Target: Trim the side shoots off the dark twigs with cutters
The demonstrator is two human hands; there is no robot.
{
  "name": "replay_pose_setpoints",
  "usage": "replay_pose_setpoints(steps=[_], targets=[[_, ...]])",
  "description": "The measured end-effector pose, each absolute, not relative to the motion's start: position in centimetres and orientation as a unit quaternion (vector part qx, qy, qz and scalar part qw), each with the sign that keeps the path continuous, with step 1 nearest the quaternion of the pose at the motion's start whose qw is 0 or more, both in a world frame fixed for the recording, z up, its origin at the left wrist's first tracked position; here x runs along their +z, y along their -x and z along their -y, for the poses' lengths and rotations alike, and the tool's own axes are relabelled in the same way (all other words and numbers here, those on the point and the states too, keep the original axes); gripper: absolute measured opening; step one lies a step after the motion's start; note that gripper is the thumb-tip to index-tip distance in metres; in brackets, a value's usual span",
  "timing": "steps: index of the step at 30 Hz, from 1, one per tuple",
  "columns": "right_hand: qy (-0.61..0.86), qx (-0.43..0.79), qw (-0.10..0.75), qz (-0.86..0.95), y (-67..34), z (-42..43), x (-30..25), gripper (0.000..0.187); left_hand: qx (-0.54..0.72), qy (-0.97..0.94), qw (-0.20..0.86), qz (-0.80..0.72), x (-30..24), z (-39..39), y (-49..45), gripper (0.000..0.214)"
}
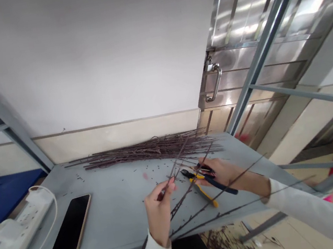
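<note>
My left hand is closed in a pinch on a thin dark twig that slants up and to the right. Diagonal cutting pliers, with yellow and dark blue handles, are in my right hand. Their handles are spread, and the dark jaws point left, close to my left fingertips. Whether the jaws touch a twig I cannot tell. Longer twigs with small side nubs fan out rightward from below my left hand, some passing under my right wrist.
A bundle of dark twigs lies along the back of the grey table, with small clippings scattered before it. At left are a phone on a cable and a white power strip. Metal posts rise at both sides.
</note>
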State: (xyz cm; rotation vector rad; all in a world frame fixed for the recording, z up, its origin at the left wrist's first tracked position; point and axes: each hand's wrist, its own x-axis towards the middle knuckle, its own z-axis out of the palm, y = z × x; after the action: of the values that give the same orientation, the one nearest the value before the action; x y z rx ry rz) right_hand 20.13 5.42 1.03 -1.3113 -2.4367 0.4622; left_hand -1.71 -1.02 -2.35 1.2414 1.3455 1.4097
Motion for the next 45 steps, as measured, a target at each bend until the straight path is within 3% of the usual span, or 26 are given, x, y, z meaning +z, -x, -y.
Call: replay_pose_setpoints(steps=[3,8,22,28,33,39,45], targets=[[0.427,0.170,0.182,0.869,-19.9,-6.1,0.7,0.028,0.544,-0.476,0.468,-0.508,-1.8,0.3,2.5,0.032],[0.416,0.147,0.209,0.873,-19.5,-7.3,0.3,0.023,0.535,-0.470,0.490,-0.502,-1.7,-0.2,3.1,0.033],[0.463,0.100,0.253,0.844,-22.6,-6.9,-3.5,0.032,0.535,-0.462,0.471,-0.528,-2.2,-0.3,4.5,0.036],[0.718,0.020,0.116,0.686,-30.8,-8.7,-8.3,0.026,0.524,-0.454,0.509,-0.510,-2.3,0.0,4.6,0.044],[0.789,-0.005,0.066,0.611,-33.8,-8.3,-11.4,0.019,0.528,-0.454,0.522,-0.492,-1.7,0.1,4.3,0.048],[0.763,-0.038,0.071,0.641,-31.8,-7.3,-12.2,0.021,0.536,-0.445,0.524,-0.489,-0.6,0.0,4.2,0.049],[0.628,-0.001,0.119,0.769,-24.9,-5.9,-12.7,0.040,0.531,-0.460,0.521,-0.485,-0.5,0.3,4.2,0.049]])
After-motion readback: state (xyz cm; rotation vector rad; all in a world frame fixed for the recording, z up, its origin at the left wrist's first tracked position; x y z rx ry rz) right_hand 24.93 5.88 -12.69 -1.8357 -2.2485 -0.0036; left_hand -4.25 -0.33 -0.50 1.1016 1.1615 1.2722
